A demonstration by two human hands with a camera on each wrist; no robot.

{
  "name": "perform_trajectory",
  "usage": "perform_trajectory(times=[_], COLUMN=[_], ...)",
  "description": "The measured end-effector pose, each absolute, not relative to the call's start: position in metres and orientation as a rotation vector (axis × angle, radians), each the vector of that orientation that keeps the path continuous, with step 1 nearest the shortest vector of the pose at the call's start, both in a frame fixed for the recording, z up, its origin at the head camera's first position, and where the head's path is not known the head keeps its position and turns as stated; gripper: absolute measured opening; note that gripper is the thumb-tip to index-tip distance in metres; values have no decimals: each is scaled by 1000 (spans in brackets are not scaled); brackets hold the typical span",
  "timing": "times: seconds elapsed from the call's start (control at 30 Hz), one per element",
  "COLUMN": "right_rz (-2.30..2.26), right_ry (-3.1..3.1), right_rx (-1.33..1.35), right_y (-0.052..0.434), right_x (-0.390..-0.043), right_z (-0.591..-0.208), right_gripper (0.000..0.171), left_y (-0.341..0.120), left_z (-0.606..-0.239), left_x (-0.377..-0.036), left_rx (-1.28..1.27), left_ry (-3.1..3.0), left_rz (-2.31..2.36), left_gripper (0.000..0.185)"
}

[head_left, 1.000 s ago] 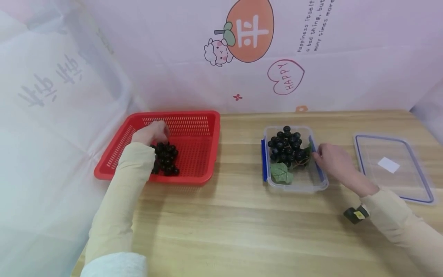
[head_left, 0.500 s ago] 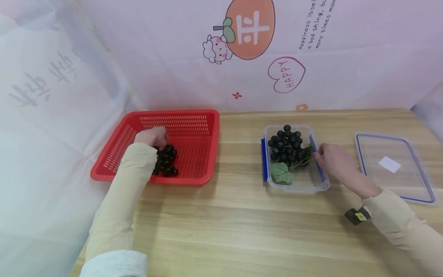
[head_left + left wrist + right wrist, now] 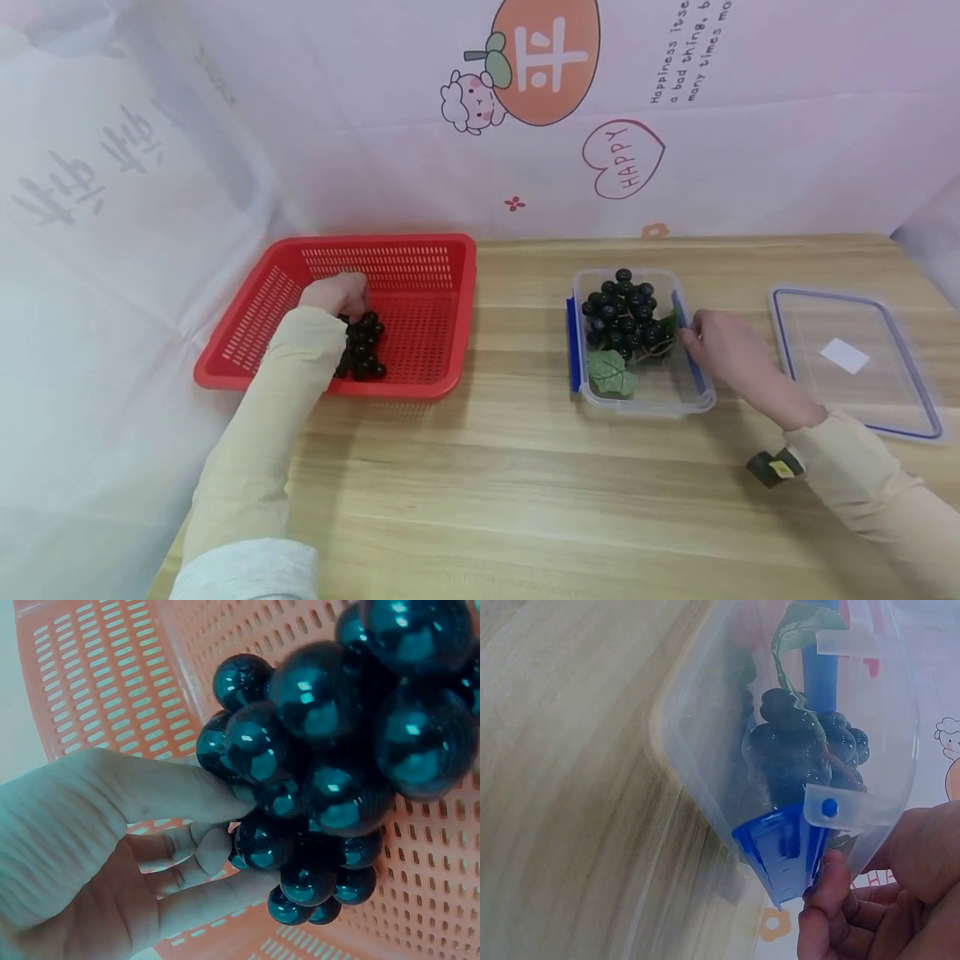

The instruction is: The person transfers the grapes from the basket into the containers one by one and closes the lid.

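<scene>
In the head view, my left hand (image 3: 336,293) reaches into the red basket (image 3: 467,317) at the left. It grips a bunch of dark grapes (image 3: 364,348). The left wrist view shows the thumb and fingers around the smaller grapes (image 3: 264,841) at one end of the bunch. My right hand (image 3: 726,343) pinches the right edge of a clear plastic container (image 3: 652,408). Up close, its fingertips (image 3: 832,881) are at the blue latch (image 3: 784,844). Inside that container lies another bunch of dark grapes (image 3: 619,312), with a green leaf (image 3: 610,372) near its front left.
A clear lid (image 3: 885,387) with a blue seal and a white label lies flat at the right. Underneath everything is a wooden table (image 3: 480,483). A printed white cloth (image 3: 375,125) hangs along the back, and more white sheeting (image 3: 97,333) covers the left side.
My left hand has moved slightly down and right over the grapes in the basket. The right hand stays at the container's edge. The head view has shifted a little.
</scene>
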State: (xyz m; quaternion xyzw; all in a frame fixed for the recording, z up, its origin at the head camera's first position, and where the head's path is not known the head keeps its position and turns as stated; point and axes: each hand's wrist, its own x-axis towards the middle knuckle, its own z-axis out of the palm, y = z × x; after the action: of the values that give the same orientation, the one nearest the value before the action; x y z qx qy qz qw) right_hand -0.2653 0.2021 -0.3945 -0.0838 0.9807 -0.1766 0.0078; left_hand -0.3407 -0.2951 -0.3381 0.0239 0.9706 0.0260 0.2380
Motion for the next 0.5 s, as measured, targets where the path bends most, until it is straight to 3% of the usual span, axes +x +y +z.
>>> perform_trajectory(times=[0.5], right_rz=[-557], right_ry=[3053], right_rx=[-249], right_y=[202], right_x=[-265], right_z=[-395], right_gripper=[27], left_y=[-306], left_z=[-346], left_x=[-342], left_rx=[82], left_ry=[2694], left_rz=[194], left_gripper=[25])
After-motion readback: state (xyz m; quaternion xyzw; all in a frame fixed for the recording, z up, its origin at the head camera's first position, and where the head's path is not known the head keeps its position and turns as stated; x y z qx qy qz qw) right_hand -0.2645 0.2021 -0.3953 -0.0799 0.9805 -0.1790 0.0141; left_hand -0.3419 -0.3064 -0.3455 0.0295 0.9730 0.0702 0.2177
